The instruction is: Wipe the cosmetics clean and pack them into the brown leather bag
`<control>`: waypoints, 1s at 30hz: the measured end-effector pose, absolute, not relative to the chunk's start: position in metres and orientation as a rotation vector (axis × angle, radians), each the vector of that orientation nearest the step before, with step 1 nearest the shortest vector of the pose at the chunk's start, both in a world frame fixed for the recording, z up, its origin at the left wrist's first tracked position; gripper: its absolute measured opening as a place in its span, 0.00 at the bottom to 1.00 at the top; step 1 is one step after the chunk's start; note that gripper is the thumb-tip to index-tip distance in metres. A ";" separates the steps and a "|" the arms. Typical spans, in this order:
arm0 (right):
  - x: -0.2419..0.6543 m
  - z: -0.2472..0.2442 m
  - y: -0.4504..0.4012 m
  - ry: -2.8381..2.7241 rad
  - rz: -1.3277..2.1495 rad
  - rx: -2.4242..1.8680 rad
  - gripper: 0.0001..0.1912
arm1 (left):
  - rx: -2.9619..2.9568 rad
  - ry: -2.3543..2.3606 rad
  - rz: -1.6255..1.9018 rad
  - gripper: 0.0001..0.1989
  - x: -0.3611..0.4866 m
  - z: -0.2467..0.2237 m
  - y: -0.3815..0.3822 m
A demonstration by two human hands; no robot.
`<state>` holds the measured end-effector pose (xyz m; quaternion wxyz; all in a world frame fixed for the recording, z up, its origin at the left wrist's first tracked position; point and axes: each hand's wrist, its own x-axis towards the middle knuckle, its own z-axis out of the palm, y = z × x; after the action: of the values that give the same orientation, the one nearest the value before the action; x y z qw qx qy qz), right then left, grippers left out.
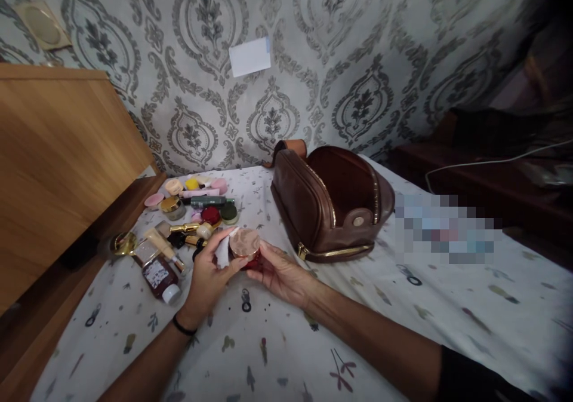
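Note:
Both hands hold a round cosmetic jar (245,243) with a patterned pinkish-gold lid and a red lower part. My left hand (213,270) is closed around its left side, with a white tissue or cloth (222,252) between palm and jar. From the right, my right hand (283,269) grips the jar between thumb and fingers. Just behind and to the right, a brown leather toiletry bag (298,202) lies unzipped with its top gaping. Left of my hands are a red-lidded jar (210,215), a dark green jar (230,213) and a gold-lidded jar (172,207).
More cosmetics cover the left side, including a dark bottle with a white cap (161,279), a beige tube (165,248) and a green tube (208,201). A wooden cabinet (67,181) borders the left. A blurred patch (447,229) hides something right of the bag.

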<state>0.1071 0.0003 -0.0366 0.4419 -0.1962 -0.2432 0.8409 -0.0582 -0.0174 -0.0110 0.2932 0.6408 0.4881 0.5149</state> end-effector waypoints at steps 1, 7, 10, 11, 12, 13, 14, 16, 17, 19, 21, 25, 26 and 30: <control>0.107 -0.036 0.000 -0.609 2.074 -0.491 0.23 | 1.716 1.323 1.385 0.24 -0.058 -0.012 -0.018; 0.106 -0.036 0.001 -0.602 2.018 -0.518 0.22 | 1.715 1.398 1.430 0.19 -0.060 -0.017 -0.017; 0.107 -0.035 0.002 -0.628 2.025 -0.524 0.22 | 1.724 1.382 1.384 0.21 -0.060 -0.017 -0.016; 0.107 -0.035 0.001 -0.645 2.026 -0.522 0.21 | 1.735 1.372 1.359 0.23 -0.060 -0.017 -0.015; 0.107 -0.035 0.001 -0.666 2.023 -0.521 0.21 | 1.752 1.366 1.334 0.25 -0.061 -0.017 -0.015; 0.107 -0.034 0.000 -0.690 2.018 -0.523 0.21 | 1.774 1.364 1.310 0.28 -0.061 -0.017 -0.015; 0.107 -0.034 -0.001 -0.713 2.014 -0.527 0.21 | 1.803 1.365 1.290 0.31 -0.061 -0.017 -0.014; 0.106 -0.034 -0.003 -0.750 2.012 -0.539 0.21 | 1.880 1.357 1.251 0.31 -0.062 -0.016 -0.014; 0.106 -0.035 -0.003 -0.759 2.011 -0.542 0.21 | 1.920 1.343 1.233 0.29 -0.062 -0.015 -0.013; 0.105 -0.035 -0.003 -0.747 2.018 -0.540 0.20 | 1.980 1.311 1.211 0.24 -0.063 -0.014 -0.014; 0.104 -0.036 -0.002 -0.697 2.058 -0.545 0.20 | 2.001 1.274 1.209 0.22 -0.063 -0.013 -0.015; 0.105 -0.035 0.000 -0.586 2.175 -0.585 0.22 | 2.014 1.172 1.217 0.25 -0.060 -0.013 -0.022; 0.106 -0.034 0.000 -0.580 2.197 -0.594 0.22 | 2.021 1.150 1.219 0.26 -0.059 -0.013 -0.024; 0.105 -0.032 -0.001 -0.575 2.207 -0.664 0.23 | 2.075 1.105 1.197 0.27 -0.056 -0.014 -0.028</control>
<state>0.1053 -0.0013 -0.0315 0.3739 -0.2592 -0.2244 0.8618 -0.0556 -0.0277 -0.0145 0.2492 0.7617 0.4056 0.4396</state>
